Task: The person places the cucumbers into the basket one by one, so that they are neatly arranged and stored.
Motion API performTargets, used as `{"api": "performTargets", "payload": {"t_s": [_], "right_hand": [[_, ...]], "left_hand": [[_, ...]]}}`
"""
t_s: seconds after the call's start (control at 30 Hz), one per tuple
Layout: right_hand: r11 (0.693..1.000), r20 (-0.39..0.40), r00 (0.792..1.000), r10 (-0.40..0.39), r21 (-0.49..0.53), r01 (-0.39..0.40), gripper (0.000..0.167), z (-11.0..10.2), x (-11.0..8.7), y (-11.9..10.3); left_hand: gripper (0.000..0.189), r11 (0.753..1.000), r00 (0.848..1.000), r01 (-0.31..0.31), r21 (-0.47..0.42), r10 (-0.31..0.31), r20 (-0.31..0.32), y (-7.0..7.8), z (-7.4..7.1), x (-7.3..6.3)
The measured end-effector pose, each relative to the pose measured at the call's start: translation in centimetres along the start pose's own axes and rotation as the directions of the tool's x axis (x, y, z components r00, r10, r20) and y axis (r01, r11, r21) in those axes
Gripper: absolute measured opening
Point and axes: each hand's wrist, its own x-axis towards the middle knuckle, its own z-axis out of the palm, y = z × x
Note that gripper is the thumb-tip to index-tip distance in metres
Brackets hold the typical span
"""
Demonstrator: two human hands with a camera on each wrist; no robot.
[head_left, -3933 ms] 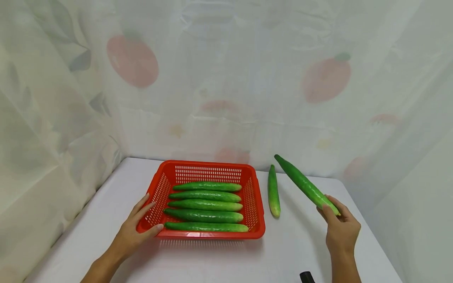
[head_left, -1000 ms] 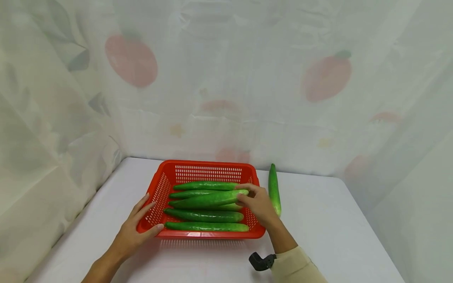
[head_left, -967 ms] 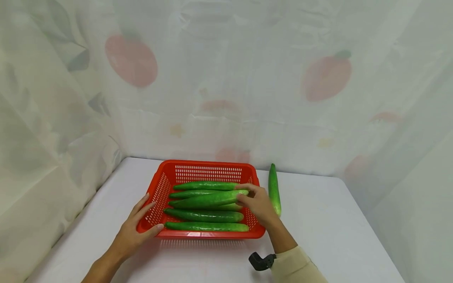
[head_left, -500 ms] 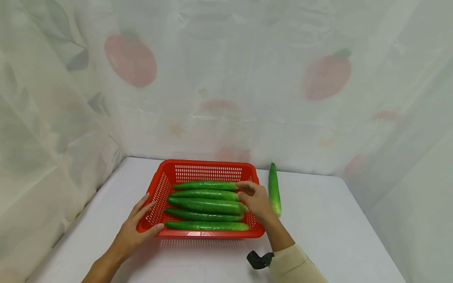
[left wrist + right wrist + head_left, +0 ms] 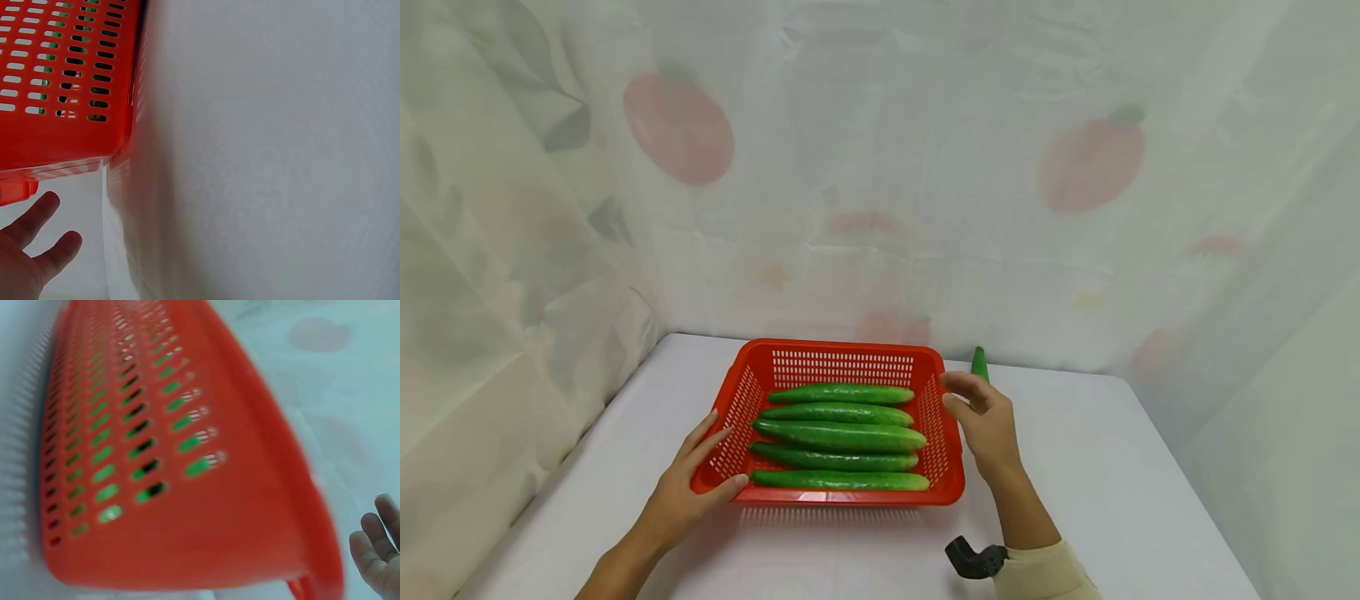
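Observation:
Several green cucumbers lie side by side in the red plastic basket. The middle one sits higher than its neighbours. My left hand rests at the basket's left front corner, thumb on the front rim, fingers spread along the left side. Past the right rim hovers my right hand, fingers loosely bent and nothing between them. Beyond it another cucumber lies on the table, mostly hidden by that hand. In the right wrist view the fingertips are apart from the basket's side.
The basket stands on a white-covered table. A pale curtain printed with red fruit hangs along the back edge, and more sheeting closes off both sides. A black wrist camera sticks out from the right sleeve.
My right hand laid a cucumber in the middle of the basket, let it go and moved out right over the rim toward the cucumber on the table. My left hand stayed put.

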Motion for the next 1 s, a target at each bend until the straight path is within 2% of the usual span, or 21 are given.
{"api": "performTargets", "payload": {"t_s": [0.3,0.67,0.87,1.0], "right_hand": [[0.997,-0.116,0.99,-0.074,0.006,0.076,0.028,-2.6,-1.1,-0.8],[0.988,-0.211,0.967,-0.146,-0.085,0.131,0.034,-4.9,-2.1,0.2],[0.99,-0.267,0.954,-0.136,-0.08,0.119,0.036,-5.6,-2.5,1.2],[0.994,-0.296,0.951,-0.091,-0.081,0.07,0.037,-5.8,-2.4,2.5]], "left_hand": [[0.067,1.0,1.0,0.004,0.013,-0.004,-0.001,0.1,0.0,-0.1],[0.068,1.0,1.0,0.001,0.004,-0.001,-0.006,-0.1,0.1,-0.1],[0.068,1.0,1.0,0.003,0.016,-0.003,0.001,-0.2,0.1,-0.3],[0.067,1.0,1.0,-0.006,0.024,0.006,-0.008,-0.1,0.1,-0.2]]}}
